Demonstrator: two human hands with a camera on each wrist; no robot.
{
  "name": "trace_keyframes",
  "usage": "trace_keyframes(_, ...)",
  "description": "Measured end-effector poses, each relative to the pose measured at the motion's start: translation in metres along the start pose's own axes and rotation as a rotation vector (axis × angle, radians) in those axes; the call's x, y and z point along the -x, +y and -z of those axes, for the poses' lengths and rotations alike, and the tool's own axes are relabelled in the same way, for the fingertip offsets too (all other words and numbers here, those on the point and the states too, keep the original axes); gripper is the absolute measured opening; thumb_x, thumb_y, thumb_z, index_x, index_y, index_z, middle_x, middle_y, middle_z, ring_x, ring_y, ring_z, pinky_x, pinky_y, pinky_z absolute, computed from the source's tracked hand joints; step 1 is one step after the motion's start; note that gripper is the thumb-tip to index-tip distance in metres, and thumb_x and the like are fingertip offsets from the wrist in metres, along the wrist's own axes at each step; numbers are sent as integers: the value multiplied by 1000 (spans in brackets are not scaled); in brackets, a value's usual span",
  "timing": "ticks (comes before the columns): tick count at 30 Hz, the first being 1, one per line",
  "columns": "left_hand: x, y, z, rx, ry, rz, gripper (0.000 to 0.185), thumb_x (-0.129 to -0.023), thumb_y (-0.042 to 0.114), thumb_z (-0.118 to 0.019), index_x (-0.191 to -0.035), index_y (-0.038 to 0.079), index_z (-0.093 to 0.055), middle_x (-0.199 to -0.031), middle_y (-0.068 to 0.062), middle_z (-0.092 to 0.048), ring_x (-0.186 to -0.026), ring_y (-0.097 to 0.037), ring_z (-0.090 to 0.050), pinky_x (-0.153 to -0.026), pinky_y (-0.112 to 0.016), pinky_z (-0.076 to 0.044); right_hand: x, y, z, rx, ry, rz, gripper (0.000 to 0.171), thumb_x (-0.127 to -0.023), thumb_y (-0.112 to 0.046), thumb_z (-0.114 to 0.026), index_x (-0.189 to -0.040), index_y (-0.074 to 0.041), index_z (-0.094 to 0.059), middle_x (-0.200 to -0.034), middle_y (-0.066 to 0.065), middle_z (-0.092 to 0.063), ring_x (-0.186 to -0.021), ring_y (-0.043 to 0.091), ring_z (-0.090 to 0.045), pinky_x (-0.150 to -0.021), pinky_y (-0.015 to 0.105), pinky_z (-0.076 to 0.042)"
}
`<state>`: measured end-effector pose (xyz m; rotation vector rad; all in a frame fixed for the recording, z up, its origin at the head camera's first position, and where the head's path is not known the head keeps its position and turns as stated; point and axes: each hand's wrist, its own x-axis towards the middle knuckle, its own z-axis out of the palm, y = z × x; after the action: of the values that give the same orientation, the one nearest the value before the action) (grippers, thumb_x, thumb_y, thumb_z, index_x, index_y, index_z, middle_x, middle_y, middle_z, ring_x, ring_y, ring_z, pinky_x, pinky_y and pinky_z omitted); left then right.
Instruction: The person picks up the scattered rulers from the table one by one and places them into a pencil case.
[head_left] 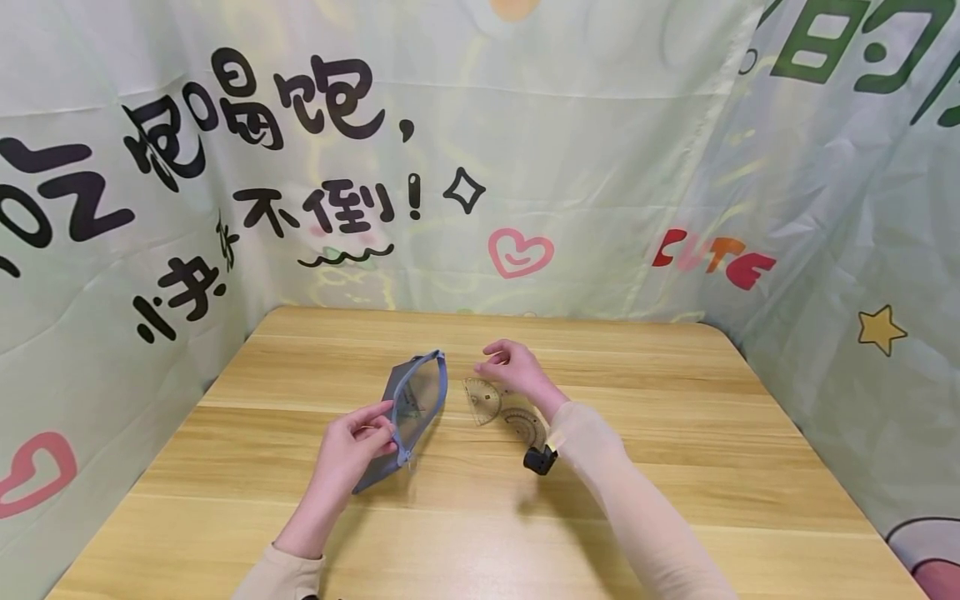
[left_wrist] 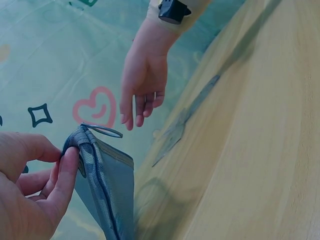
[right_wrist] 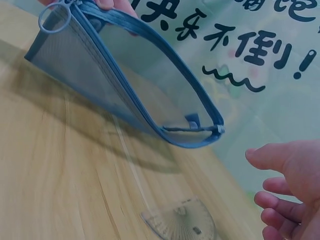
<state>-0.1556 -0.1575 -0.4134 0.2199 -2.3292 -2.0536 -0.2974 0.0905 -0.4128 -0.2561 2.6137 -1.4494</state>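
Observation:
A grey-blue mesh zip pouch (head_left: 411, 417) stands tilted on the wooden table (head_left: 675, 467), its mouth open. My left hand (head_left: 358, 440) pinches the pouch's near end by the zipper; the same grip shows in the left wrist view (left_wrist: 60, 170) on the pouch (left_wrist: 107, 195). A ruler piece shows through the mesh. My right hand (head_left: 508, 367) hovers empty with loosely bent fingers just right of the pouch's far end (right_wrist: 200, 130), above a clear protractor (head_left: 482, 398) lying flat. A second clear protractor (head_left: 527, 425) lies beside it, partly under my right wrist.
Printed fabric backdrops (head_left: 525, 167) close in the table on the left, back and right. A black wrist-worn device (head_left: 539, 460) sits under my right forearm. The zipper pull ring (right_wrist: 51, 18) hangs at the pouch's near end.

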Motion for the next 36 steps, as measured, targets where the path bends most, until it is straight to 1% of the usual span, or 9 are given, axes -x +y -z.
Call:
trace_keyframes(5,0,0,0,-1,-2,2,41,-91,-1,-63,-132,-3,-59,-92,-5,-60,-74,-5,-64,-72,-20,-62,-2,7,5,16,24,-8,47,-90,-25,-72,-129,-1,-59,-109,14,-65,-97,24,-62,-74,28,-55)
trace_keyframes(13,0,0,0,3,-3,0,41,-91,-1,-63,-132,-3,-59,-91,-3,-59,-74,-5,-63,-72,-20,-62,-5,13,8,43,53,26,49,-88,-24,-73,-129,0,-59,-107,13,-63,-97,24,-61,-76,26,-52)
trace_keyframes(18,0,0,0,3,-6,-4,41,-91,0,-63,-132,-3,-59,-90,-3,-59,-74,-4,-63,-71,-20,-61,-8,21,10,53,68,52,47,-88,-23,-73,-127,0,-60,-105,13,-63,-97,25,-62,-71,24,-52)
trace_keyframes(22,0,0,0,3,-6,-5,41,-91,-1,-63,-132,-4,-59,-90,-3,-59,-73,-5,-63,-71,-20,-62,-10,27,11,64,71,48,45,-89,-24,-72,-127,-1,-60,-106,12,-63,-97,25,-62,-69,24,-52)
trace_keyframes(26,1,0,1,4,-5,-8,41,-91,-1,-63,-131,-4,-59,-89,-3,-59,-73,-5,-63,-71,-20,-62,-11,29,12,74,77,31,47,-90,-24,-72,-128,-2,-60,-109,13,-63,-101,27,-62,-73,28,-54)
trace_keyframes(32,0,0,0,5,-2,-6,41,-90,-2,-63,-131,-4,-60,-89,-3,-59,-72,-5,-63,-71,-20,-62,-13,33,13,76,85,15,53,-90,-25,-72,-133,1,-55,-117,16,-62,-110,30,-60,-88,40,-55)
trace_keyframes(36,0,1,-1,2,-5,-6,41,-91,-1,-63,-131,-4,-59,-90,-4,-60,-73,-5,-63,-71,-20,-62,-12,37,14,89,94,3,56,-89,-25,-73,-134,1,-54,-121,19,-61,-111,31,-59,-90,42,-55)
